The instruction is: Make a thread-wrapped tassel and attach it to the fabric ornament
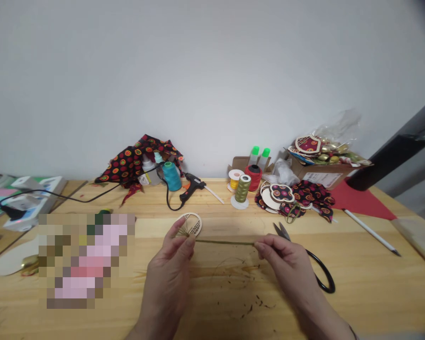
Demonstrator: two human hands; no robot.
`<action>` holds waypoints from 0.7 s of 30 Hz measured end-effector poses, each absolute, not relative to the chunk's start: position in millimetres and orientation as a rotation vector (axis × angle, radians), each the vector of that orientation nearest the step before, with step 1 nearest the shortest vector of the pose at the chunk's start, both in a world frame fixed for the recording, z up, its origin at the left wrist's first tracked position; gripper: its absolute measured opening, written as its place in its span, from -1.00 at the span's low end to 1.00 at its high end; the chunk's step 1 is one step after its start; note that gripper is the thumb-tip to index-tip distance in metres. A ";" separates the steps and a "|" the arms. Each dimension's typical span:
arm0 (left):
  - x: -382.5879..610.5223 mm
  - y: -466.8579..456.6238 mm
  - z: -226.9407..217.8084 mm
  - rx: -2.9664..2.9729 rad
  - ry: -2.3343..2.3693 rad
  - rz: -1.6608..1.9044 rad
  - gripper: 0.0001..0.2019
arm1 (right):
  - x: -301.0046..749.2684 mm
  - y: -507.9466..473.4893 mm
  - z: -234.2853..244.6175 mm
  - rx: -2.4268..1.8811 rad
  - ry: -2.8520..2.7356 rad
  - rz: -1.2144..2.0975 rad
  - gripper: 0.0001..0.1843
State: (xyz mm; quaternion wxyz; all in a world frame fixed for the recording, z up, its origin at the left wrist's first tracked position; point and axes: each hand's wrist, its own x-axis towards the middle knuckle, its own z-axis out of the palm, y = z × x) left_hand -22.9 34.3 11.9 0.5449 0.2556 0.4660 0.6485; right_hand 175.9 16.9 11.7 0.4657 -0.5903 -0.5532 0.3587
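Observation:
Between the thumb and fingers of my left hand (170,267), closed, is a small round wooden openwork piece (197,224) with olive-green threads fanned across one side. From the pinch, a bundle of the olive thread (225,242) runs straight and taut to the right. My right hand (288,262) is closed, pinching the far end of that bundle between thumb and fingertips. Beside and partly behind the right hand lie black-handled scissors (326,276), blades slightly apart. Dark thread scraps (251,307) are scattered on the wooden table (212,321) below the hands.
A hot glue gun (191,189) and a teal thread cone (171,176) stand at the back. Olive (242,189) and red (257,178) spools sit near patterned fabric pieces (313,193). Rightward are a box (317,174) and a white pen (371,231); left, a power strip (31,208) and blurred area.

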 end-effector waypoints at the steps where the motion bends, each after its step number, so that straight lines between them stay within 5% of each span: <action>1: -23.2 34.5 11.2 0.605 1.098 1.533 -0.91 | 175.4 16.4 11.8 -1.458 -1.376 0.851 -0.75; 12: -24.5 28.5 8.5 0.921 1.182 1.502 -0.86 | 173.3 20.5 16.1 -1.339 -1.827 0.673 -0.74; 21: -15.6 22.2 10.7 1.110 1.235 1.374 -0.85 | 122.6 17.4 38.2 -0.981 -1.655 1.176 -0.63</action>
